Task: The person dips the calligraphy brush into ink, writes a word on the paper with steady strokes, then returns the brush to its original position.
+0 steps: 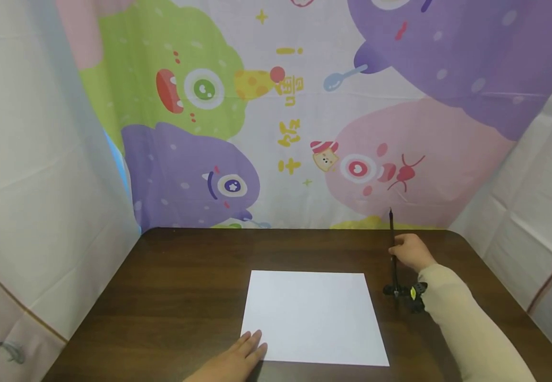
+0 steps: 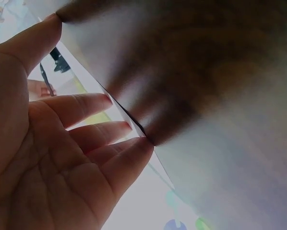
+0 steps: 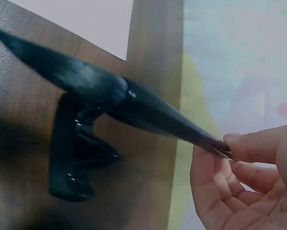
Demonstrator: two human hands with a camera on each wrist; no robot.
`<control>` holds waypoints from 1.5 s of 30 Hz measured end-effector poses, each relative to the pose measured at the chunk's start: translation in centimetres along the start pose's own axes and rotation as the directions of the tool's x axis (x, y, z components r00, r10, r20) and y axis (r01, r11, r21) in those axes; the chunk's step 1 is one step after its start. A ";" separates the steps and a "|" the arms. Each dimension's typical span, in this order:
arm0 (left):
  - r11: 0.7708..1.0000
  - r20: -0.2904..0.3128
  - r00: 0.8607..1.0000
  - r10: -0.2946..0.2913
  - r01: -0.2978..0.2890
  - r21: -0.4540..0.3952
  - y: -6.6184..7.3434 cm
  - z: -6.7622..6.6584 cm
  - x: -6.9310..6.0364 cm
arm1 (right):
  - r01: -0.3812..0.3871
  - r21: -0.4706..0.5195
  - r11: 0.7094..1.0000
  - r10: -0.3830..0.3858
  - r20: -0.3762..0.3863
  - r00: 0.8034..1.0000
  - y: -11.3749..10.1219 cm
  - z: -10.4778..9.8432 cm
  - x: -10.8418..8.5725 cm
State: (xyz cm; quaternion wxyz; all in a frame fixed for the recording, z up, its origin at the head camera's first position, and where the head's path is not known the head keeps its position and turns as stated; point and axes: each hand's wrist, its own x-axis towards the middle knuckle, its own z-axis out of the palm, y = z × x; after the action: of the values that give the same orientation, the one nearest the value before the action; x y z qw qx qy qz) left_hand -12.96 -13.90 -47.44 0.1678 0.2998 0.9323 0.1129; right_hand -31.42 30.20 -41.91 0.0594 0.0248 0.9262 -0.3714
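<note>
My right hand [image 1: 412,251] pinches a dark calligraphy brush [image 1: 393,228] by its handle between thumb and fingers. The right wrist view shows the brush's pointed black bristles [image 3: 62,69] at the end away from the hand. Under the bristle end stands a glossy black brush rest [image 3: 69,153]; whether the brush touches it, I cannot tell. A white sheet of paper [image 1: 314,318] lies flat in front of me. My left hand [image 1: 238,358] rests its fingertips at the sheet's lower left corner, fingers extended, as the left wrist view shows from the palm side.
The brown wooden table [image 1: 185,281] runs back to a hanging cloth [image 1: 300,201] printed with cartoon monsters. White fabric walls [image 1: 32,132] close in both sides. A black wrist device [image 1: 417,297] sits on my right sleeve, close to the brush rest.
</note>
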 end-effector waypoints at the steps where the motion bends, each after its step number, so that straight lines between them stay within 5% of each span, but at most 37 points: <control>1: 1.000 0.001 1.000 -0.003 0.003 0.000 0.0 0.0 0.0 | 0.002 0.011 1.000 -0.002 -0.004 1.000 -0.1 -0.2 -0.1; 14: 1.000 0.002 1.000 -0.010 0.010 0.007 0.0 -0.1 0.1 | 0.087 0.170 0.982 -0.072 -0.091 0.993 -0.4 -2.5 -0.8; 31: 0.999 0.031 0.999 -0.021 0.022 -0.029 0.0 -0.1 0.2 | 0.185 0.209 0.960 -0.137 -0.225 0.965 -1.2 -5.3 -3.1; 40: 1.000 0.021 1.000 -0.009 0.010 -0.020 -0.1 0.0 0.2 | 0.345 0.307 0.887 -0.213 -0.391 0.895 -0.5 -6.4 -4.2; 45: 1.000 0.017 1.000 -0.008 0.008 -0.011 0.0 0.0 0.3 | 0.451 0.401 0.797 -0.253 -0.457 0.853 0.1 -7.0 -5.1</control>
State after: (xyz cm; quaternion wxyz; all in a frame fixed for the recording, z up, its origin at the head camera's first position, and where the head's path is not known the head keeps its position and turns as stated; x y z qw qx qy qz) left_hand -13.18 -13.74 -47.54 0.1778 0.2961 0.9314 0.1149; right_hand -26.95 35.11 -36.33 -0.2016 -0.0654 0.7805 -0.5882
